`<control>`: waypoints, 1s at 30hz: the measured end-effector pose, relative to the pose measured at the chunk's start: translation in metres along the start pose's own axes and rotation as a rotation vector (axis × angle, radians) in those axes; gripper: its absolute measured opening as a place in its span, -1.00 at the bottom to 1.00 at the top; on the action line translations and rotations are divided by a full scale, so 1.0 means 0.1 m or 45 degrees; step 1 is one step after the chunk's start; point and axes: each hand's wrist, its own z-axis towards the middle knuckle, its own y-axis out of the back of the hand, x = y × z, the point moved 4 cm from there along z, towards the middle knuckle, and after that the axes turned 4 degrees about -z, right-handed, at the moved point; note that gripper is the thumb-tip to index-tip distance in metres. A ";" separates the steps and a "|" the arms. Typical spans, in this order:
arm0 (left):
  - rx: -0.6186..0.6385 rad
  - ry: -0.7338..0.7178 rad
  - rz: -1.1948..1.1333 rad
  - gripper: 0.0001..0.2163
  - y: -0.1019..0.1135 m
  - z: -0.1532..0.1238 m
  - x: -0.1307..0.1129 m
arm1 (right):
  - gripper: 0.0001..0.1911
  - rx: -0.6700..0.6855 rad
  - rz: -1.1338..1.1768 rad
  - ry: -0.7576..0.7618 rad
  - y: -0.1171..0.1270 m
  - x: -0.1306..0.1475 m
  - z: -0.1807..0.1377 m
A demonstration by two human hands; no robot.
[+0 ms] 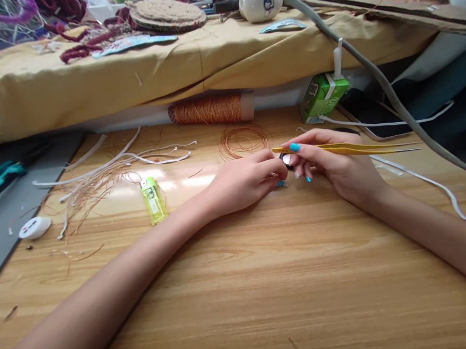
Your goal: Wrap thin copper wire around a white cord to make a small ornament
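My right hand point(334, 164), with blue nails, is closed around yellow tweezers point(344, 148); their thin tips point to the right, away from my left hand. Close beside its fingertips is a small round black-and-white piece point(287, 160), partly covered by the fingers. My left hand point(249, 179) meets it from the other side, its fingers curled and pinched near the tabletop. What sits in that pinch is too small and hidden to name. Just behind the left hand lies a loose coil of thin orange-brown cord point(244, 141).
On the wooden table point(238, 278) are a yellow-green lighter point(153, 200), white strips with loose thread ends point(111, 165) and a small white spool point(35, 227). A cone of orange thread point(210, 109) and a green carton point(323, 98) stand behind. A grey cable point(371, 68) crosses at right.
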 end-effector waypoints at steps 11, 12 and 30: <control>-0.005 0.038 0.024 -0.86 0.01 0.00 0.00 | -0.83 -0.095 0.122 -0.009 0.04 -0.05 0.05; -0.014 0.040 0.028 -0.86 0.01 0.01 0.00 | -0.82 -0.093 0.128 -0.007 0.04 -0.04 0.05; -0.069 -0.079 0.167 -0.81 0.00 -0.01 -0.04 | -0.69 -0.111 -0.191 0.045 -0.01 0.01 -0.03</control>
